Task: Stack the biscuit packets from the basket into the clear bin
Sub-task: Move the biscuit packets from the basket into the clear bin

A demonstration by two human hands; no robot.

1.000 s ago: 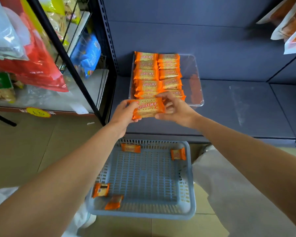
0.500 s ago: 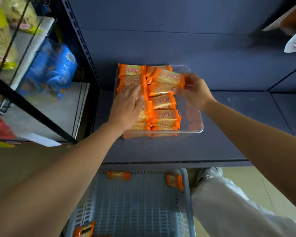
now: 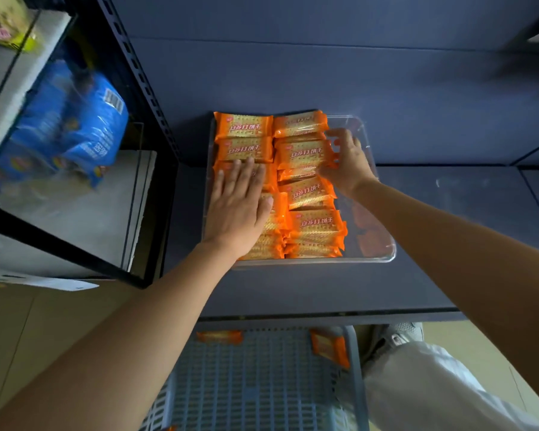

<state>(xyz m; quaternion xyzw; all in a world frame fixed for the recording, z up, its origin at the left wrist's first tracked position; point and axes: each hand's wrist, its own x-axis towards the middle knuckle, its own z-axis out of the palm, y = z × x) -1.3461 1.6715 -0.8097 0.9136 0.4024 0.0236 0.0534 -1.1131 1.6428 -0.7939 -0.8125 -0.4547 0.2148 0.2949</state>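
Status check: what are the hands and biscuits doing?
Left hand flat on left row. Right hand grips packet in clear bin. Loose packets lie in basket.

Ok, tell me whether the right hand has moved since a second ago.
Yes. The right hand went from the near rim of the clear plastic bin deeper in, toward its far wall, beside the right column of orange biscuit packets.

Red characters on orange biscuit packets (image 3: 245,129), seemingly 苏打饼干, upside down
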